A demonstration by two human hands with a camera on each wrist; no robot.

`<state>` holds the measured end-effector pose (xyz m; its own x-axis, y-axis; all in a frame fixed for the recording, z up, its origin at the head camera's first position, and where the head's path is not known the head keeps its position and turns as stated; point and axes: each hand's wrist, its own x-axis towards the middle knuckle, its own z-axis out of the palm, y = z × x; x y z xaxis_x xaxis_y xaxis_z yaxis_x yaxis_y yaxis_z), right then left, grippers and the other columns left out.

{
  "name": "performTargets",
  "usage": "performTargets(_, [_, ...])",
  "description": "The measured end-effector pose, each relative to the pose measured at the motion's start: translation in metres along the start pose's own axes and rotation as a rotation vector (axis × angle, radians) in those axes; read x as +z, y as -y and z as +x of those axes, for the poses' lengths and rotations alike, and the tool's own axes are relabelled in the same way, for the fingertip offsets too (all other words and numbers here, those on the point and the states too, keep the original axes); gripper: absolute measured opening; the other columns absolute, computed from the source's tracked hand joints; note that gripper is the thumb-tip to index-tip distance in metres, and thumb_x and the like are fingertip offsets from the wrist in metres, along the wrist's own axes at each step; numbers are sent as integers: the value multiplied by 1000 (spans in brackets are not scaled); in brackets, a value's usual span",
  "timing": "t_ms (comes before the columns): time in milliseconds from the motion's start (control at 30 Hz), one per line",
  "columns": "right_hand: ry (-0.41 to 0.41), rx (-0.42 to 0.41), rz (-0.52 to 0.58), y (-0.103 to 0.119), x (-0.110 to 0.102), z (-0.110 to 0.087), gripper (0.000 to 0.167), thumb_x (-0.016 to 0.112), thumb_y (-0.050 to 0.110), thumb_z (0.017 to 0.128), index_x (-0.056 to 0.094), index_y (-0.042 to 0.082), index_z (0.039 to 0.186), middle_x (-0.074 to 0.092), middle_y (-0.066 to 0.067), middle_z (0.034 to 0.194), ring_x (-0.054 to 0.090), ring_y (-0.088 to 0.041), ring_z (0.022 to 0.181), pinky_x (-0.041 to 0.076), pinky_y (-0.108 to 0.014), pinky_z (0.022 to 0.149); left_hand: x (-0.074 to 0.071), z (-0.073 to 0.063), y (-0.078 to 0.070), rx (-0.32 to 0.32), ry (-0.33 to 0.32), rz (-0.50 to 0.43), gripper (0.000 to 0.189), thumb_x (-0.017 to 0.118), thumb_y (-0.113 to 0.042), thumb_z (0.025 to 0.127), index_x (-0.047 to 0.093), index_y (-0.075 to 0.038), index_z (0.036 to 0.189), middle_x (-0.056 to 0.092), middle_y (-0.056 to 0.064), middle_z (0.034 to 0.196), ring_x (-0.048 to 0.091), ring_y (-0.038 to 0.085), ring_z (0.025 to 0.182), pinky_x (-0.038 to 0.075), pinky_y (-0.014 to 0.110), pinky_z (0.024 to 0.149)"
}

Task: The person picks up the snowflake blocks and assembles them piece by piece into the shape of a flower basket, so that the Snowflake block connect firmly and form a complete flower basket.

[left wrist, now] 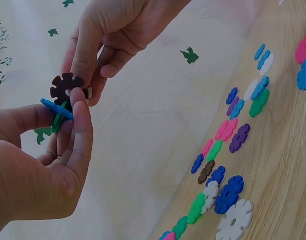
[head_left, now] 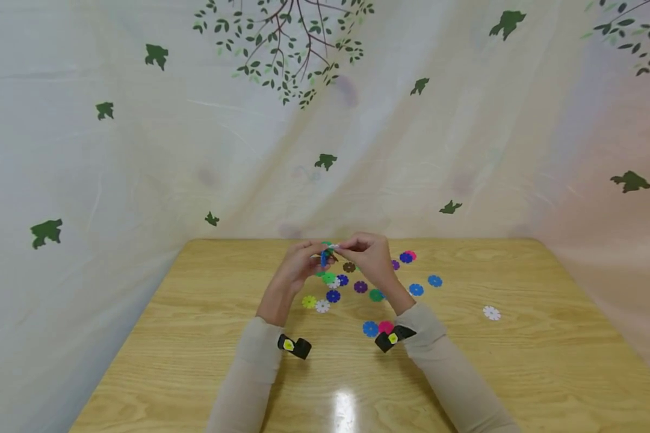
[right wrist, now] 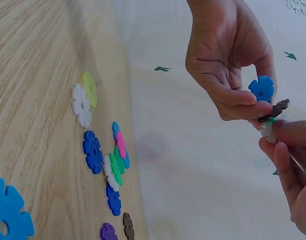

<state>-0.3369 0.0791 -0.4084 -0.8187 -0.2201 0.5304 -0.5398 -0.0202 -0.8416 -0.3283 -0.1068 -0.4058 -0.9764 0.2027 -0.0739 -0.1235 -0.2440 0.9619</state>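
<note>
Above the far part of the table, my left hand [head_left: 297, 266] holds a small cluster of notched, flower-shaped plastic discs joined at angles. In the left wrist view the cluster shows a blue disc [left wrist: 56, 108], a green disc [left wrist: 58, 122] and a brown disc [left wrist: 62, 89]. My right hand [head_left: 372, 260] pinches a white disc [right wrist: 267, 132] between thumb and fingers, right at the edge of the cluster. Most of the white disc is hidden behind the fingertips. Both hands meet closely at the cluster.
Loose discs lie on the wooden table [head_left: 195, 337] beneath and around the hands, among them a yellow disc [head_left: 309, 302], a purple disc [head_left: 360, 287] and a pink disc [head_left: 386, 327]. One white disc [head_left: 492, 313] lies apart at right. A printed curtain [head_left: 249, 150] hangs behind.
</note>
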Motion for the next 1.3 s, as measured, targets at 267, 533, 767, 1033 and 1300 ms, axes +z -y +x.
performTargets(267, [32, 14, 15, -9, 2, -2, 9, 74, -3, 90, 70, -11, 90, 67, -33, 88, 67, -6, 61, 57, -24, 52, 2, -2, -3, -20, -16, 18, 10, 56, -12, 104, 61, -3, 103, 68, 2, 86, 66, 12, 76, 59, 18, 69])
performTargets(533, [-36, 34, -102, -8, 6, 0, 8, 72, -4, 91, 70, -11, 92, 69, -32, 95, 64, -1, 64, 53, -20, 52, 11, 1, 2, 38, -33, 6, 13, 53, -17, 107, 61, -7, 112, 62, -1, 103, 63, 13, 99, 55, 39, 102])
performTargets(767, [46, 24, -119, -4, 6, 0, 12, 75, 2, 90, 77, -5, 99, 73, -25, 102, 66, -5, 64, 55, -22, 52, 11, 2, 5, 53, -57, 16, 33, 49, -21, 109, 55, -1, 134, 62, -3, 99, 63, 12, 91, 60, 31, 86])
performTargets(1033, [244, 105, -268, 0, -14, -3, 19, 76, 10, 92, 76, -1, 107, 75, -18, 99, 72, -29, 82, 61, -33, 67, 9, 2, 6, -2, -81, 5, 33, 44, -18, 109, 54, 1, 134, 55, -4, 88, 49, 9, 78, 48, 22, 71])
performTargets(1300, [669, 143, -396, -6, -55, -15, 16, 74, 8, 93, 75, -2, 105, 77, -15, 97, 73, -18, 86, 60, -28, 79, 1, 3, 3, 3, -63, 32, 11, 55, -13, 105, 46, -12, 98, 47, -2, 89, 44, 9, 79, 46, 21, 74])
